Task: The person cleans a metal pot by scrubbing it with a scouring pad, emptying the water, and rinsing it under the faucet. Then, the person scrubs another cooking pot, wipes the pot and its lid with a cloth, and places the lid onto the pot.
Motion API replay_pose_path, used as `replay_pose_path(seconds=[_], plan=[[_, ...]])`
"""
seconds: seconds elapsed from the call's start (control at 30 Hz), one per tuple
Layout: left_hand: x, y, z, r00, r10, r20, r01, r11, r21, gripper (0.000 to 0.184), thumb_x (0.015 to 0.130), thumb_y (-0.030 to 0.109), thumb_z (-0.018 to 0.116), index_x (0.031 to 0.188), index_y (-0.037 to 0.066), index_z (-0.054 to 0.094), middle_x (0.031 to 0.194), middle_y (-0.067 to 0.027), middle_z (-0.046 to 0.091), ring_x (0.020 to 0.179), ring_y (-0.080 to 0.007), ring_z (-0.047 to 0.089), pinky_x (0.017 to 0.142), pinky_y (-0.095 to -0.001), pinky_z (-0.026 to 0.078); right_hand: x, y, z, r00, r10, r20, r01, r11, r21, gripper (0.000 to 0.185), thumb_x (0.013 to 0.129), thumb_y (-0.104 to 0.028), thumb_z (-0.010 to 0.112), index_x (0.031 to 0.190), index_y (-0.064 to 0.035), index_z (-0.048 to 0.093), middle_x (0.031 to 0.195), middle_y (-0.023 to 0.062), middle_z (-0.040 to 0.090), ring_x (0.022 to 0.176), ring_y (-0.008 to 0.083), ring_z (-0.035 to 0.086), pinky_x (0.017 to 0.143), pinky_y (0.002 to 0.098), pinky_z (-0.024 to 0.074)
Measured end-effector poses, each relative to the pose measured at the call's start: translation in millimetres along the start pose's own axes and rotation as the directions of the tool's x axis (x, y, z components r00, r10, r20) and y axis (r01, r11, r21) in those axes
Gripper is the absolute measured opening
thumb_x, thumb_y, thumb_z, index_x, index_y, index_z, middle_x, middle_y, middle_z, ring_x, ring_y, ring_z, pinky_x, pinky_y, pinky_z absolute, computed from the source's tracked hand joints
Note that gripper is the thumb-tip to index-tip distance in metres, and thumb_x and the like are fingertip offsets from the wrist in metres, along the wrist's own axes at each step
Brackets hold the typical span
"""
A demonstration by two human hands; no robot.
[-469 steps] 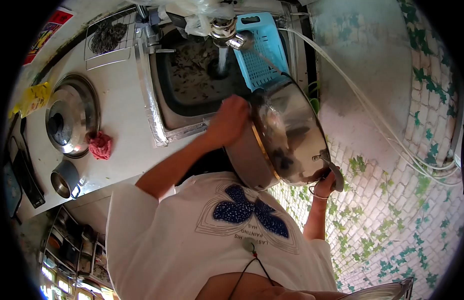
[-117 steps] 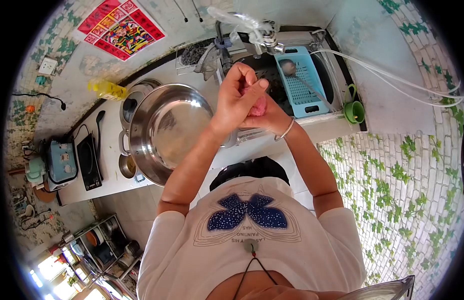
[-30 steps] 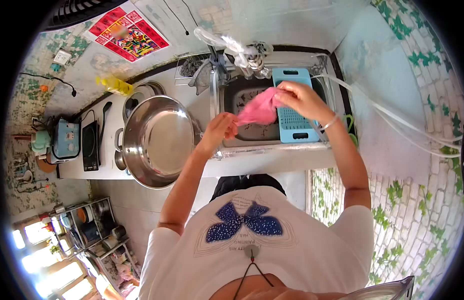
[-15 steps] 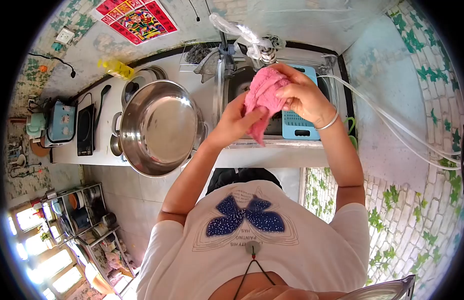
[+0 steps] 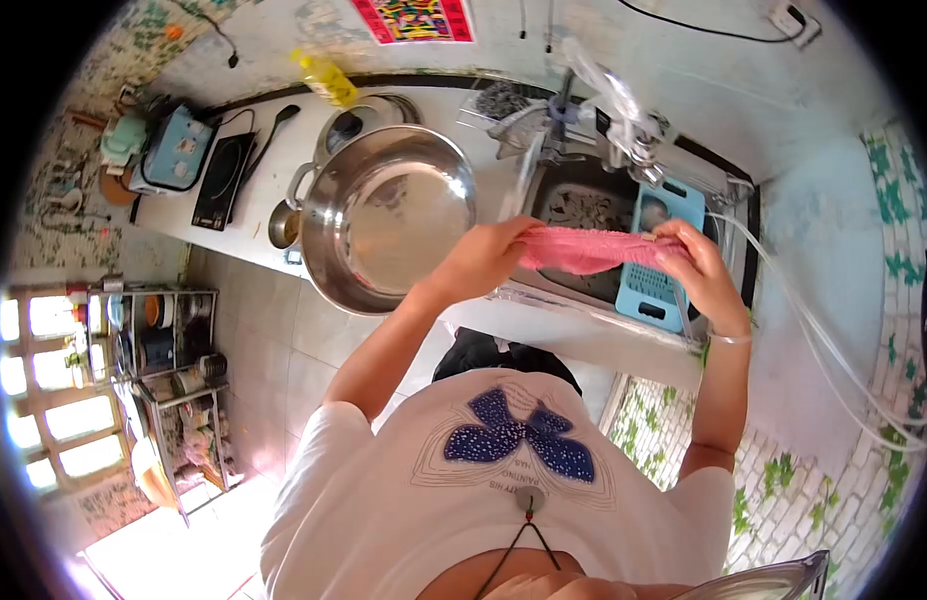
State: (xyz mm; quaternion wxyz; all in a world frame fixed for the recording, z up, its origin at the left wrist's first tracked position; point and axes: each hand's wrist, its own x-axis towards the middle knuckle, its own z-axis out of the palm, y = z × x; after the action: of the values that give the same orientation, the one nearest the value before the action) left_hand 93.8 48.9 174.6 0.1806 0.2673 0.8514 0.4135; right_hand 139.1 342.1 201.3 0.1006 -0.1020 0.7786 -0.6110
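A pink cloth is stretched roughly level between my two hands, over the front part of the sink. My left hand pinches its left end, and my right hand grips the right end, with a bracelet on that wrist. Left of my left hand, a large steel pot stands on the counter, its wide mouth facing up. A blue strainer basket lies across the right side of the sink, partly behind my right hand. Dark scraps show in the sink.
The faucet rises behind the sink, wrapped in clear plastic. A lid and a yellow bottle are behind the pot. Farther left lie a black cooktop and a blue box. White hoses run down the right.
The cloth, bunched up half a second ago, is now pulled out lengthwise, with my hands farther apart. The camera view has turned, so the counter appears tilted. Earlier, my hands held the pot over the sink.
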Motion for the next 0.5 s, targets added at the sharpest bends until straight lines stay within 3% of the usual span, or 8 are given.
replay_pose_path(seconds=[0.03, 0.1, 0.27, 0.3, 0.37, 0.4, 0.43, 0.5], plan=[[-8, -5, -10, 1.0, -0.011, -0.011, 0.011, 1.0, 0.001, 0.026, 0.084, 0.007, 0.05, 0.11, 0.004, 0.052, 0.109, -0.0122, 0.056, 0.081, -0.0198, 0.059, 0.073, -0.0319, 0.048, -2, -17, 6, 1.0, 0.015, 0.016, -0.017, 0.995, 0.096, 0.019, 0.083, -0.007, 0.054, 0.1, 0.0018, 0.053, 0.097, 0.0046, 0.057, 0.09, 0.0083, 0.05, 0.082, 0.0222, 0.0397], [-26, -12, -42, 0.99, -0.103, -0.094, 0.045, 0.875, -0.483, 0.023, 0.084, 0.008, 0.051, 0.107, 0.005, 0.054, 0.098, -0.0057, 0.057, 0.087, -0.0144, 0.055, 0.076, -0.0266, 0.045, 8, -43, 18, 0.999, 0.004, 0.048, -0.009, 0.995, 0.098, 0.021, 0.084, -0.009, 0.054, 0.102, 0.0014, 0.053, 0.097, 0.0041, 0.056, 0.091, 0.0088, 0.05, 0.082, 0.0219, 0.039], [-52, -24, -147, 0.956, -0.168, -0.242, 0.025, 0.865, -0.501, 0.023, 0.085, 0.009, 0.052, 0.108, 0.003, 0.053, 0.093, -0.0027, 0.055, 0.089, -0.0087, 0.05, 0.081, -0.0213, 0.04, 88, -65, 98, 0.995, -0.1, -0.002, 0.09, 0.891, 0.445, 0.028, 0.084, -0.016, 0.059, 0.105, 0.0006, 0.052, 0.094, 0.0049, 0.056, 0.086, 0.009, 0.051, 0.078, 0.0216, 0.0408], [-51, -37, -161, 0.928, -0.223, -0.297, 0.062, 0.882, -0.468, 0.024, 0.085, 0.011, 0.052, 0.108, 0.003, 0.053, 0.095, -0.005, 0.056, 0.09, -0.0113, 0.052, 0.081, -0.023, 0.041, 109, -63, 115, 0.991, -0.123, 0.051, 0.083, 0.872, 0.482, 0.031, 0.083, -0.017, 0.061, 0.107, 0.0001, 0.051, 0.091, 0.0057, 0.056, 0.085, 0.0098, 0.051, 0.075, 0.0219, 0.0421], [-51, -90, -185, 0.893, -0.284, -0.35, 0.11, 0.89, -0.442, 0.026, 0.085, 0.014, 0.053, 0.109, 0.002, 0.053, 0.097, -0.0072, 0.058, 0.091, -0.0138, 0.053, 0.081, -0.0248, 0.042, 141, -39, 144, 0.975, -0.218, -0.052, 0.224, 0.948, 0.227, 0.036, 0.083, -0.019, 0.062, 0.111, -0.0021, 0.047, 0.087, 0.0056, 0.053, 0.082, 0.0108, 0.052, 0.068, 0.0228, 0.0441], [-55, -141, -186, 0.83, -0.261, -0.492, 0.234, 0.965, -0.118, 0.028, 0.084, 0.016, 0.053, 0.109, 0.002, 0.053, 0.101, -0.0115, 0.058, 0.094, -0.0191, 0.054, 0.082, -0.0286, 0.043, 150, -13, 155, 0.942, -0.277, -0.191, 0.291, 0.956, 0.049, 0.04, 0.082, -0.019, 0.063, 0.114, -0.0042, 0.044, 0.087, 0.0052, 0.05, 0.076, 0.0118, 0.052, 0.063, 0.0244, 0.045], [-57, -171, -187, 0.773, -0.18, -0.608, 0.371, 0.906, 0.204, 0.031, 0.083, 0.018, 0.054, 0.11, 0.002, 0.053, 0.105, -0.0158, 0.058, 0.097, -0.0245, 0.055, 0.083, -0.0324, 0.044, 147, 6, 164, 0.946, -0.264, -0.186, 0.278, 0.959, 0.053, 0.04, 0.082, -0.019, 0.063, 0.114, -0.0042, 0.044, 0.087, 0.0052, 0.05, 0.076, 0.0118, 0.052, 0.063, 0.0244, 0.045], [-65, -172, -174, 0.785, -0.411, -0.463, 0.567, 0.778, 0.271, 0.036, 0.08, 0.021, 0.056, 0.109, 0.001, 0.052, 0.106, -0.022, 0.057, 0.104, -0.0327, 0.053, 0.084, -0.0402, 0.044, 130, 38, 178, 0.906, -0.207, -0.369, 0.208, 0.977, -0.039, 0.035, 0.082, -0.018, 0.062, 0.111, -0.0043, 0.046, 0.089, 0.0052, 0.049, 0.07, 0.0111, 0.051, 0.062, 0.0235, 0.0442]])
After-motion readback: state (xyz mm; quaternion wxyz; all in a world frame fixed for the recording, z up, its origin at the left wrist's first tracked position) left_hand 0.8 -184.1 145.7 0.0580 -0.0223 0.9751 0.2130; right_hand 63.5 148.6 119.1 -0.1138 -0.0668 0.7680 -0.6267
